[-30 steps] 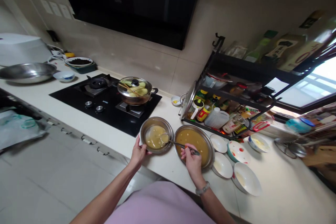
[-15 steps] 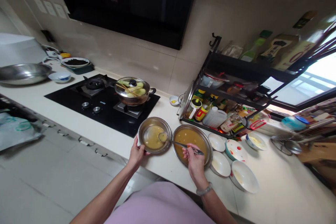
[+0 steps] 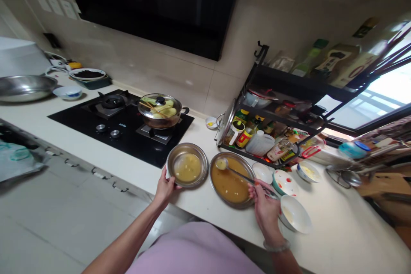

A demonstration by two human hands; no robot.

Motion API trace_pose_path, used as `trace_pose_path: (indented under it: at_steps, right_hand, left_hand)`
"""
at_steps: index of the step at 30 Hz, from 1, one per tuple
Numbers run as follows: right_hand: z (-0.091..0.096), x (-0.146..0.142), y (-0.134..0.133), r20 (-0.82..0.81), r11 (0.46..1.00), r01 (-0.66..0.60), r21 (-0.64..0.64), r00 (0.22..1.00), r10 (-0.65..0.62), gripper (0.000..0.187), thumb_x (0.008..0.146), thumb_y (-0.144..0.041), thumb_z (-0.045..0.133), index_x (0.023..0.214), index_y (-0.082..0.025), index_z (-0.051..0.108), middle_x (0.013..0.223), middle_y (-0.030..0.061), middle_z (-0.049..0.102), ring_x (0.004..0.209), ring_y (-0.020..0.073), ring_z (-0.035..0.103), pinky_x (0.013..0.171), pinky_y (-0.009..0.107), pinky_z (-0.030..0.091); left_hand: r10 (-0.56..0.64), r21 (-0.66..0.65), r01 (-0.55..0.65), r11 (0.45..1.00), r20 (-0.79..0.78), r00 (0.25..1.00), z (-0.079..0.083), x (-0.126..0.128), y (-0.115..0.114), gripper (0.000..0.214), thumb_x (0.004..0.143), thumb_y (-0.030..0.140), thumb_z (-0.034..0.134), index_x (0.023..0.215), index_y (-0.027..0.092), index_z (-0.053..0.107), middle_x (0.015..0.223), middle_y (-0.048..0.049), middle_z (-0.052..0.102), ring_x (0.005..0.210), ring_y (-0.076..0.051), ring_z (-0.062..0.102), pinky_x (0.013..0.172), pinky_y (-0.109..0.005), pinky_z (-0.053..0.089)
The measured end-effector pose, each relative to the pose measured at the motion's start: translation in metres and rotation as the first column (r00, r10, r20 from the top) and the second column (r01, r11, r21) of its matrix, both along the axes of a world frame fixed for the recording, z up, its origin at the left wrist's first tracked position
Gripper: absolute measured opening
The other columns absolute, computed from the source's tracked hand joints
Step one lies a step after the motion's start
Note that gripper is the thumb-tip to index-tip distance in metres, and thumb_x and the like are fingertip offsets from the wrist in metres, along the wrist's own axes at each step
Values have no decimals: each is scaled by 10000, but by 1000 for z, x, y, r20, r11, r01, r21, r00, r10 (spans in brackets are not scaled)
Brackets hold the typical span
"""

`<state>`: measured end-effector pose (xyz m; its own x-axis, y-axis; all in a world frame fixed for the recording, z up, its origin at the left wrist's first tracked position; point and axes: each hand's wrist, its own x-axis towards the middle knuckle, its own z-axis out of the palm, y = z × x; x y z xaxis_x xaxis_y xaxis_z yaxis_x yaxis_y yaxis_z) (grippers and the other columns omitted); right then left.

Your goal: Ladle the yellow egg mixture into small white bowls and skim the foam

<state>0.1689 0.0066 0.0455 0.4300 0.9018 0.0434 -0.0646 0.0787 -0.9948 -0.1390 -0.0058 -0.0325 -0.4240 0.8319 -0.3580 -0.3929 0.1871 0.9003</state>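
Observation:
A steel bowl point(image 3: 170, 160) of pale yellow-brown liquid is at the counter's front edge, and my left hand point(image 3: 166, 189) grips its near left rim. My right hand point(image 3: 265, 205) is closed around the handle of a ladle point(image 3: 240, 174). The ladle's cup is over the far left part of a second, wider steel basin point(image 3: 224, 201), which holds browner liquid with small pale bits. The two vessels stand side by side, nearly touching. Several white bowls sit right of the basin, among them a plain one point(image 3: 295, 215) beside my right wrist and one with red patterns point(image 3: 285, 183).
A lidded pot point(image 3: 160, 111) stands on the black gas hob point(image 3: 128, 145), with pale green pieces and chopsticks showing through its glass lid. Behind the bowls rises a black rack point(image 3: 289, 115) with bottles and jars. A large steel pan point(image 3: 25, 87) lies far left.
My right hand has moved right, carrying the ladle's cup from the left bowl to over the wider basin. My left hand stays on the bowl's rim.

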Motion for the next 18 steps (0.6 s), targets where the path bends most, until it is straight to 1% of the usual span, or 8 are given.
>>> trace_pose_path:
  at_steps: [3, 6, 9, 11, 12, 14, 16, 18]
  right_hand:
    - [-9, 15, -9, 229, 994, -54, 92, 973, 31, 317, 780, -408, 690, 958, -148, 657, 575, 15, 637, 539, 183, 633, 546, 312, 550]
    - [-17, 24, -20, 470, 962, -186, 199, 880, 73, 224, 855, -320, 610, 999, -164, 682, 715, 57, 680, 563, 169, 630, 566, 316, 565]
    - [-20, 28, -27, 670, 887, -356, 294, 738, 74, 209, 868, -205, 571, 1029, -210, 705, 908, 92, 704, 696, 182, 664, 577, 305, 572]
    - [-17, 25, -28, 742, 832, -431, 350, 669, 34, 251, 859, -145, 565, 1043, -234, 713, 957, 94, 707, 822, 205, 676, 598, 296, 579]
    - [-15, 21, -28, 753, 814, -449, 370, 657, 20, 274, 858, -125, 560, 1057, -240, 711, 971, 94, 706, 855, 209, 674, 606, 292, 580]
    - [-12, 7, -27, 729, 800, -458, 388, 683, 38, 312, 870, -101, 543, 1104, -244, 692, 985, 93, 697, 811, 193, 669, 606, 288, 577]
    - [-12, -13, -25, 656, 806, -461, 373, 745, 123, 331, 897, -100, 510, 1153, -246, 661, 976, 86, 680, 665, 147, 638, 586, 285, 570]
    - [-16, -36, -23, 596, 792, -506, 341, 768, 233, 306, 918, -118, 489, 1139, -245, 658, 924, 68, 665, 609, 127, 614, 560, 267, 562]
  left_hand:
    - [1, -1, -1, 1000, 12, 1000, 2, 0, 0, 787, 816, 63, 546, 1502, 256, 213, 605, 76, 553, 451, -70, 533, 546, -284, 580]
    - [3, -12, -3, 1000, 13, 1000, 4, 0, 0, 799, 808, 74, 564, 1504, 241, 211, 595, 79, 542, 447, -72, 528, 548, -281, 579]
    - [-7, -10, 7, 1000, -1, 1000, 5, 0, 0, 798, 812, 68, 549, 1509, 226, 194, 535, 97, 505, 439, -81, 525, 544, -282, 578]
    - [-14, -7, 14, 1000, -6, 1000, 4, 0, 0, 793, 818, 62, 532, 1512, 219, 181, 501, 108, 478, 431, -84, 521, 545, -282, 579]
    - [-15, -6, 15, 1000, -4, 1000, 3, 0, 0, 793, 817, 59, 527, 1512, 215, 178, 496, 110, 472, 427, -84, 519, 546, -281, 579]
    - [-12, -9, 12, 1000, 1, 1000, 1, 0, 0, 801, 809, 58, 531, 1512, 209, 178, 508, 103, 486, 429, -85, 524, 543, -277, 576]
    - [-9, -7, 9, 1000, 1, 1000, -1, 0, 0, 813, 799, 66, 545, 1512, 208, 180, 541, 87, 519, 441, -88, 540, 543, -276, 575]
    - [-10, 0, 10, 1000, -12, 1000, -4, 0, -1, 825, 792, 80, 557, 1514, 208, 177, 564, 73, 543, 453, -93, 553, 543, -276, 574]
